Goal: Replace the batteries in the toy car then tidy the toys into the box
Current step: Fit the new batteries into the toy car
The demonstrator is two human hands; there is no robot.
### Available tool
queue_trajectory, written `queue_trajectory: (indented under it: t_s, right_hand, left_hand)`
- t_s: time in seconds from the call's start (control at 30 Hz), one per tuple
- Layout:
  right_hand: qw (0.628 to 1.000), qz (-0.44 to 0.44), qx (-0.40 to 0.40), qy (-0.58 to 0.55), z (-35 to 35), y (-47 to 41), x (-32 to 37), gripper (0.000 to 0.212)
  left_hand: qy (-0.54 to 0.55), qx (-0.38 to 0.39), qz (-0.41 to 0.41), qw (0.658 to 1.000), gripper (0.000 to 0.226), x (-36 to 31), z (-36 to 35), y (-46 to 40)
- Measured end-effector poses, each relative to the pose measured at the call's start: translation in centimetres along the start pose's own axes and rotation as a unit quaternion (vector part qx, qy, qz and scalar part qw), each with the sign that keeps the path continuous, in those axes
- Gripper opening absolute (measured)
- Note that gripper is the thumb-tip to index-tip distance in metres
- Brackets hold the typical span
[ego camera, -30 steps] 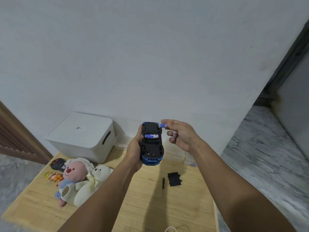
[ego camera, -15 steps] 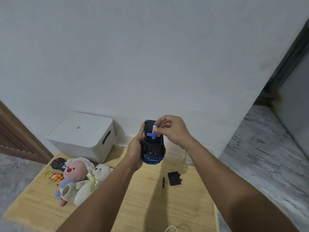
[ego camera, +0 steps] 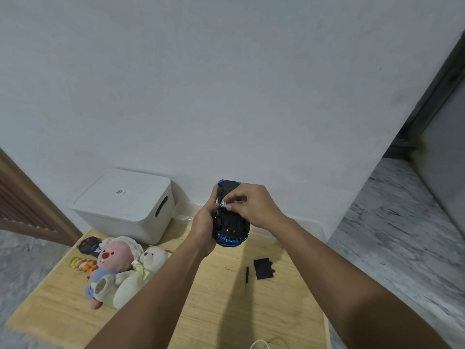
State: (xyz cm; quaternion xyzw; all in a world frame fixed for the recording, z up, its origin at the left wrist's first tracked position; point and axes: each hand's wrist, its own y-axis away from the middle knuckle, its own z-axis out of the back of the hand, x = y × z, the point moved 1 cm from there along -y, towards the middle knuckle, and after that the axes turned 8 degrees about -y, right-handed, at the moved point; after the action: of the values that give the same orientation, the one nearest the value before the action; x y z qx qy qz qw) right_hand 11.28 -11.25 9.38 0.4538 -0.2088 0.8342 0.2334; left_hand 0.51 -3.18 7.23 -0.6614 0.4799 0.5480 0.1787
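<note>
My left hand [ego camera: 204, 227] grips a blue toy car [ego camera: 230, 230] held upside down above the wooden table [ego camera: 201, 311], its black underside facing me. Over the car's open battery bay, my right hand [ego camera: 254, 206] pinches a battery [ego camera: 224, 204] with a blue and white wrap. The black battery cover [ego camera: 263, 268] and a small black screwdriver [ego camera: 247, 274] lie on the table below. A white lidded box [ego camera: 125, 205] stands at the back left.
In front of the box lie a pink plush [ego camera: 110, 268], a white plush bear [ego camera: 141, 273], a black remote [ego camera: 89, 245] and a small orange and yellow figure [ego camera: 83, 264]. A clear plastic container [ego camera: 297, 230] stands against the wall. A white cable [ego camera: 259, 345] shows at the near edge.
My right hand has moved left from beside the car to over its underside, bringing the battery down to the battery bay. The left hand keeps its hold on the car.
</note>
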Motion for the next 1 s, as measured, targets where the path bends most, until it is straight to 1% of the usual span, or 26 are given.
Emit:
queue_trajectory:
  t_s: [0.1, 0.17, 0.23, 0.4, 0.47, 0.57, 0.63, 0.8, 1.0]
  right_hand:
    - [1.0, -0.003, 0.003, 0.0, 0.1, 0.2, -0.3, 0.013]
    - [1.0, -0.009, 0.0, -0.003, 0.2, 0.2, -0.4, 0.012]
    - [1.0, -0.023, -0.016, -0.013, 0.4, 0.2, -0.7, 0.012]
    - [0.984, -0.094, -0.137, -0.058, 0.6, 0.1, -1.8, 0.007]
    - [0.97, -0.155, -0.152, -0.107, 0.6, 0.1, -2.0, 0.009]
    - [0.933, -0.268, -0.124, -0.205, 0.6, 0.2, -2.2, 0.017]
    - [0.918, -0.306, -0.104, -0.232, 0.7, 0.4, -2.0, 0.018]
    - [0.897, -0.354, -0.083, -0.253, 1.3, 0.3, -1.6, 0.016]
    - [0.899, -0.356, -0.083, -0.241, 1.3, 0.3, -1.6, 0.021]
  left_hand:
    - [-0.01, 0.016, -0.023, 1.0, 0.041, 0.2, 0.1, 0.0]
    - [-0.044, 0.029, -0.043, 0.998, 0.04, 0.4, 0.2, -0.3]
    - [-0.067, 0.025, -0.053, 0.996, 0.041, 0.4, 0.2, -0.4]
    - [-0.077, 0.006, -0.053, 0.996, 0.044, 0.7, 0.5, -1.0]
    - [-0.074, -0.001, -0.046, 0.996, 0.044, 0.9, 0.6, -1.1]
    - [-0.069, -0.017, -0.029, 0.997, 0.047, 1.2, 0.8, -1.2]
    - [-0.069, -0.014, -0.026, 0.997, 0.048, 1.3, 0.9, -1.2]
    - [-0.073, -0.005, -0.027, 0.997, 0.05, 1.4, 0.9, -1.0]
    - [-0.094, -0.005, -0.032, 0.995, 0.05, 1.7, 1.0, -1.3]
